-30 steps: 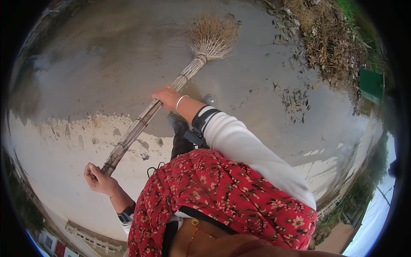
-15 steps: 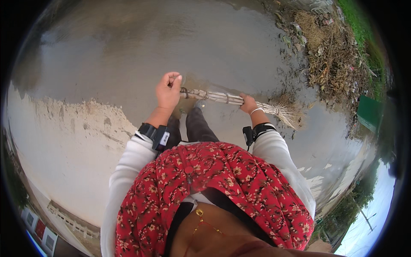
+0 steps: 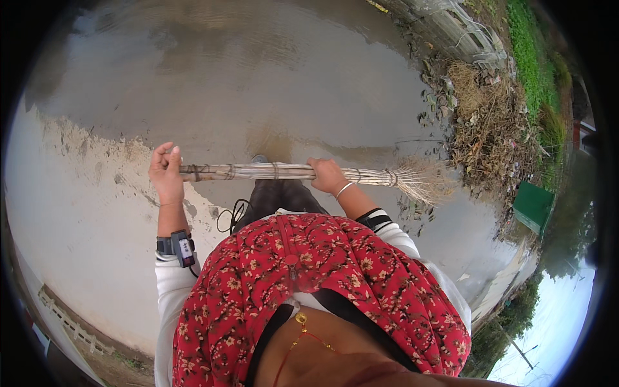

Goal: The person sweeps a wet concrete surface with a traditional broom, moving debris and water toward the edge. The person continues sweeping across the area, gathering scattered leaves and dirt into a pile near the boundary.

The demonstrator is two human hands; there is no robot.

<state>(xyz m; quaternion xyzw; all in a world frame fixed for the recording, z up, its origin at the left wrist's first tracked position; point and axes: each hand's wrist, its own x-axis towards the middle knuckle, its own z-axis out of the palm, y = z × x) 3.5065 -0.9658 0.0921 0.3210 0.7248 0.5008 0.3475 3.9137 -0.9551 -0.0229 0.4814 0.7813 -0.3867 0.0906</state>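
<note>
A long broom (image 3: 251, 171) of bundled pale sticks lies nearly level across the view, tied at several places with dark bands. At its left end, my left hand (image 3: 167, 173) closes around the handle tip, fingers curled and thumb up. My right hand (image 3: 327, 176) wraps around the shaft past its middle, knuckles on top. The splayed bristle head (image 3: 422, 182) points right, over wet ground. Palm-side contact is hidden in both hands.
Murky shallow water (image 3: 258, 97) covers much of the ground, with pale concrete (image 3: 84, 213) at left. A heap of dry leaves and stalks (image 3: 487, 122) lies at right beside a concrete block edge (image 3: 445, 26). A green box (image 3: 533, 206) stands beyond. A black cable (image 3: 238, 215) loops near my legs.
Both hands have moved left with the broom, the left hand farther and lower in view. The broom has turned from slanting down rightward to nearly level.
</note>
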